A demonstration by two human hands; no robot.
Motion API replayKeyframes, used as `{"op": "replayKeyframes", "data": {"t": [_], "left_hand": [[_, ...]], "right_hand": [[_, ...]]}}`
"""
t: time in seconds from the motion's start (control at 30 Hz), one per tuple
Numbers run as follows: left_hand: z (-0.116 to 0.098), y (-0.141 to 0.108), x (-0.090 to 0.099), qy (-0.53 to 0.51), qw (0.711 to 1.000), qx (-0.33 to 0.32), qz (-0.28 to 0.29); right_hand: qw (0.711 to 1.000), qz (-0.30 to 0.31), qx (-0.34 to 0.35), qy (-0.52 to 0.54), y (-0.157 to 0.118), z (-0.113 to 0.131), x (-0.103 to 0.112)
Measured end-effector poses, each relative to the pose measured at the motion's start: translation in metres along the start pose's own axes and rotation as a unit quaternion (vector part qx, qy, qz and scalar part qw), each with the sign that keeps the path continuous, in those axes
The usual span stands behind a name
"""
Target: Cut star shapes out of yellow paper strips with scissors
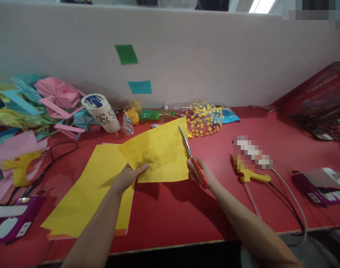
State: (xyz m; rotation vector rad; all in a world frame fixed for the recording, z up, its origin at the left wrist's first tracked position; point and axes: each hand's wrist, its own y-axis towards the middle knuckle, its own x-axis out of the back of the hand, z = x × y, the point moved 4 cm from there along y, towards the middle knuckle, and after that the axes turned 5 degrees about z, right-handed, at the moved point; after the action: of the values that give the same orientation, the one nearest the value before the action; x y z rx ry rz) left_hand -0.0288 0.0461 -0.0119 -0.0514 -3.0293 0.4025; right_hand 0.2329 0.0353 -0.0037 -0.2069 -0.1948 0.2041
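A yellow sheet with faint markings [158, 152] is raised above the red table [170, 216]. My left hand [132, 175] pinches its lower left part, thumb on top. Red-handled scissors [199, 173] are in my right hand [200, 171], fingers closed round the handles. The blades lie at the sheet's right edge, pointing up and away from me; I cannot tell how far apart they are. Below and left of the raised sheet, a stack of yellow sheets [88, 193] lies on the table.
Folded paper shapes [58, 93] and a yellow glue gun [19, 167] are at left. A white tumbler [101, 113], a green bottle [149, 114] and star-patterned wrap [205, 119] stand or lie along the white partition [200, 56]. Another glue gun [252, 175] lies right, with cables.
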Motion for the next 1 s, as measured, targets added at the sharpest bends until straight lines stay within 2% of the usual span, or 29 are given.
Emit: {"op": "replayKeyframes", "data": {"t": [0.13, 0.3, 0.57, 0.77, 1.0], "left_hand": [[-0.002, -0.003, -0.004, -0.009, 0.999, 0.015, 0.031], [-0.005, -0.004, -0.006, -0.022, 1.000, 0.008, 0.021], [-0.004, -0.004, -0.005, -0.017, 0.999, 0.021, 0.027], [-0.003, -0.005, -0.005, -0.019, 0.997, 0.042, 0.062], [-0.002, -0.004, -0.004, -0.020, 0.998, 0.042, 0.043]], "right_hand": [[1.000, -0.002, 0.013, -0.019, -0.002, 0.007, 0.003], [1.000, -0.002, 0.014, -0.024, -0.004, 0.010, 0.003], [1.000, -0.008, 0.007, -0.017, -0.005, 0.007, 0.002], [1.000, -0.016, 0.007, 0.000, -0.002, 0.002, 0.003], [1.000, -0.008, -0.008, 0.002, 0.000, -0.003, 0.002]]}}
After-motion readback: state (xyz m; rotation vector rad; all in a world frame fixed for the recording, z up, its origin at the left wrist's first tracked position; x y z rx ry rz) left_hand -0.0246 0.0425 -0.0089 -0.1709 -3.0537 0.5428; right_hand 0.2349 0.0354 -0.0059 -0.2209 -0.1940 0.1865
